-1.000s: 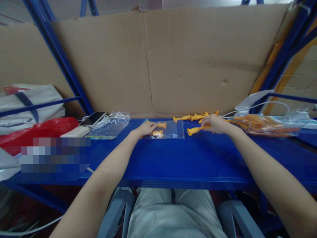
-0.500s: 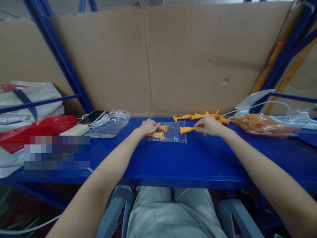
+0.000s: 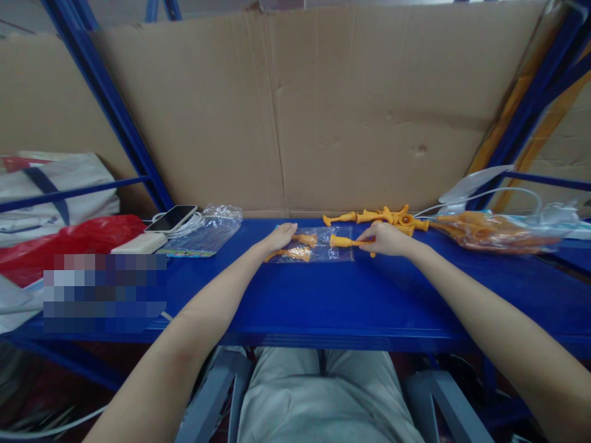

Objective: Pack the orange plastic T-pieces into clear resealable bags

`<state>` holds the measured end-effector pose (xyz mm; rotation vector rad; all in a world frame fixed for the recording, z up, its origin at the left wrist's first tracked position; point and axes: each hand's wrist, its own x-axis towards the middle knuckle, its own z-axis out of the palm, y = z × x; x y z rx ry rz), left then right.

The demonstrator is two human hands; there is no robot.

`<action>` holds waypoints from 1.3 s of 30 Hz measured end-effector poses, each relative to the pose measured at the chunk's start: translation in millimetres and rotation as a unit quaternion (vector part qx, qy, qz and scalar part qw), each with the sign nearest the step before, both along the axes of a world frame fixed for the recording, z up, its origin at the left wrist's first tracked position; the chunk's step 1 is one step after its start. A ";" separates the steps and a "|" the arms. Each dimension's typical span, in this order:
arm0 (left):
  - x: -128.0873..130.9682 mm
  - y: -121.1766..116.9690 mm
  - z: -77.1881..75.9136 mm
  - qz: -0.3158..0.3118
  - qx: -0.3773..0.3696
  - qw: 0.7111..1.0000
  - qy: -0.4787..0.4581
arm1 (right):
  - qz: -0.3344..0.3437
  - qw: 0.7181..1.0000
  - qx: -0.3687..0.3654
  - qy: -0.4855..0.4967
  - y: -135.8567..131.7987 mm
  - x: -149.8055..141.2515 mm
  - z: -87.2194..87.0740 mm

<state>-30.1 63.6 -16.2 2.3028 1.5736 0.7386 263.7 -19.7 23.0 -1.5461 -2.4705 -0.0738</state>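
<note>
A small clear plastic bag [image 3: 318, 246] lies on the blue shelf [image 3: 351, 295] with two orange plastic pieces [image 3: 298, 247] inside it. My left hand [image 3: 278, 237] rests on the bag's left end, fingers stretched out flat. My right hand [image 3: 386, 239] pinches a third orange trumpet-shaped piece [image 3: 344, 242] by its thin end; its flared end is in the bag's right opening. More loose orange pieces [image 3: 378, 216] lie just behind my right hand, by the cardboard.
A large bag of orange pieces [image 3: 494, 232] lies at the right with a white cable [image 3: 484, 197]. On the left are a phone [image 3: 172, 218], a white power bank [image 3: 138, 243], clear bags [image 3: 207, 232] and a red bag [image 3: 69, 243]. Cardboard [image 3: 323, 111] backs the shelf.
My right hand carried the orange piece leftward from the shelf into the bag's opening. My left hand shifted slightly right on the bag.
</note>
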 end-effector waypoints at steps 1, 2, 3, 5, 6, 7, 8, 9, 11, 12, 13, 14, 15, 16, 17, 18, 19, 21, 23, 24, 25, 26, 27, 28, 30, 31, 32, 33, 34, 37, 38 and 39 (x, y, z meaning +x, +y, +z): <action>1.5 -1.5 -0.1 -0.006 -0.003 1.000 0.002 | 0.004 1.000 -0.011 0.008 -1.5 0.5 2.0; 3.0 -3.2 0.0 -0.012 -0.005 1.000 0.004 | 0.005 1.000 -0.023 0.014 -3.2 1.4 4.4; 4.4 -5.1 0.2 -0.019 -0.005 1.000 0.006 | 0.004 0.999 -0.034 0.019 -4.9 2.9 7.1; 6.8 -8.9 0.7 -0.031 -0.006 0.999 0.009 | -0.006 0.998 -0.053 0.019 -7.9 7.4 12.9; 7.9 -10.8 1.1 -0.037 -0.006 0.999 0.014 | -0.014 0.998 -0.059 0.015 -9.0 10.2 15.8; 8.8 -12.9 1.5 -0.040 -0.005 0.999 0.023 | -0.026 0.998 -0.060 0.009 -9.7 13.4 18.3; 9.6 -15.1 2.2 -0.039 0.000 0.999 0.036 | -0.041 0.998 -0.056 0.002 -10.0 16.5 20.4; 10.4 -17.6 3.3 -0.032 0.012 0.998 0.053 | -0.057 0.997 -0.047 -0.007 -9.9 19.4 22.0; 11.9 -23.7 7.0 -0.015 0.057 0.994 0.091 | -0.083 0.996 -0.019 -0.026 -9.1 23.8 23.9; 12.9 -27.4 9.8 -0.014 0.088 0.990 0.108 | -0.089 0.995 -0.005 -0.032 -8.8 25.0 24.3; 14.3 -31.5 13.0 -0.026 0.118 0.985 0.125 | -0.091 0.995 0.004 -0.037 -8.7 25.3 24.6; 16.2 -36.2 16.6 -0.048 0.146 0.979 0.137 | -0.090 0.995 0.009 -0.040 -9.1 24.9 24.9; 19.0 -41.3 20.1 -0.073 0.168 0.972 0.146 | -0.089 0.995 0.011 -0.043 -9.9 23.9 25.3; 22.6 -46.9 23.4 -0.100 0.185 0.966 0.153 | -0.089 0.995 0.011 -0.047 -11.0 22.4 25.8; 27.2 -52.9 26.2 -0.128 0.200 0.958 0.160 | -0.090 0.995 0.011 -0.051 -12.4 20.7 26.4; 32.6 -59.3 28.3 -0.157 0.215 0.949 0.169 | -0.092 0.994 0.013 -0.057 -13.7 19.0 26.9; 38.6 -65.7 29.5 -0.184 0.233 0.939 0.176 | -0.096 0.993 0.015 -0.062 -14.7 17.5 27.3; 50.9 -77.9 29.8 -0.229 0.260 0.920 0.181 | -0.103 0.992 0.022 -0.072 -15.7 15.4 27.3; 61.1 -87.5 28.1 -0.267 0.269 0.907 0.182 | -0.106 0.991 0.027 -0.079 -15.4 14.4 26.4; 64.6 -90.7 26.9 -0.282 0.269 0.903 0.183 | -0.105 0.991 0.026 -0.082 -15.1 13.9 25.7; 67.0 -92.9 25.7 -0.293 0.268 0.899 0.184 | -0.103 0.991 0.024 -0.083 -15.0 13.3 25.1; 68.1 -94.1 24.7 -0.300 0.265 0.897 0.187 | -0.099 0.991 0.020 -0.082 -15.0 12.5 24.6; 68.2 -94.4 23.8 -0.303 0.263 0.896 0.190 | -0.095 0.992 0.017 -0.080 -15.4 11.6 24.3; 67.6 -94.2 23.2 -0.302 0.261 0.897 0.192 | -0.091 0.993 0.013 -0.077 -16.1 10.5 24.2; 65.1 -92.8 22.9 -0.292 0.261 0.900 0.189 | -0.083 0.994 0.005 -0.066 -17.7 8.4 24.3; 63.8 -92.1 23.1 -0.286 0.263 0.903 0.185 | -0.080 0.995 -0.002 -0.060 -18.3 7.5 24.2; 62.8 -91.6 23.5 -0.279 0.266 0.905 0.180 | -0.076 0.996 -0.009 -0.053 -18.7 6.7 24.0; 62.2 -91.4 24.1 -0.273 0.270 0.907 0.176 | -0.071 0.996 -0.018 -0.048 -18.6 6.1 23.5; 62.0 -91.4 24.6 -0.267 0.273 0.908 0.174 | -0.063 0.997 -0.025 -0.043 -18.0 5.5 22.4; 62.7 -92.6 25.8 -0.258 0.278 0.909 0.172 | -0.038 0.998 -0.005 -0.043 -14.2 1.6 16.2; 63.1 -93.1 26.0 -0.257 0.279 0.909 0.171 | -0.029 0.998 0.017 -0.046 -12.7 -0.7 13.3; 63.4 -93.7 26.0 -0.257 0.278 0.910 0.169 | -0.019 0.998 0.040 -0.049 -11.4 -3.7 10.2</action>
